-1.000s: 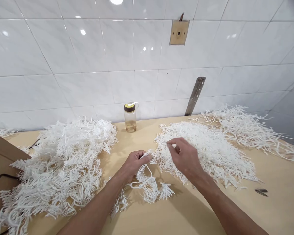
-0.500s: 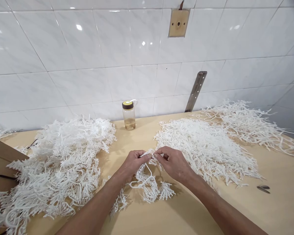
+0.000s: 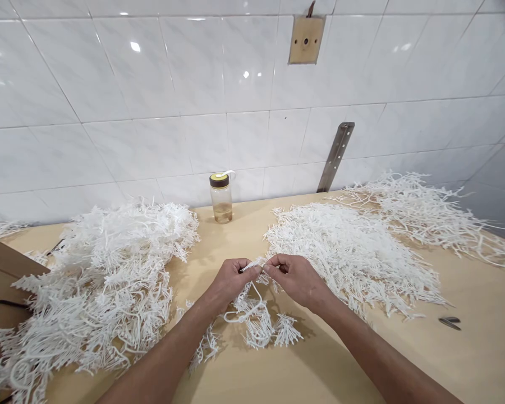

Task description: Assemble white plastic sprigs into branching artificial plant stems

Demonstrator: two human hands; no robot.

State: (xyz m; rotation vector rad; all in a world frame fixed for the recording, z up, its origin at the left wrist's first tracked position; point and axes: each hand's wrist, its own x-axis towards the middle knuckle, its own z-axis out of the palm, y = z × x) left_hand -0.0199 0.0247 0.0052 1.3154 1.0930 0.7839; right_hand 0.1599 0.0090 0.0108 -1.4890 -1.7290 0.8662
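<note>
My left hand [image 3: 232, 280] and my right hand [image 3: 297, 279] meet over the middle of the wooden table [image 3: 320, 365], both pinched on the same white branched plastic piece [image 3: 256, 314]. The piece hangs down from the fingers onto the table, with small comb-like tufts at its lower end. A big tangled heap of the same white pieces [image 3: 96, 286] lies to the left of my hands. A flatter spread of thin white pieces [image 3: 353, 252] lies to the right, just beyond my right hand.
A small clear jar with a brown and yellow lid [image 3: 221, 197] stands at the tiled wall. Another white spread [image 3: 429, 213] lies far right. Small snips [image 3: 449, 322] rest on the table at right. A brown cardboard box [image 3: 0, 292] sits at the left edge.
My right hand came back from above the right spread to meet my left hand and pinched the white piece. The left hand has stayed put.
</note>
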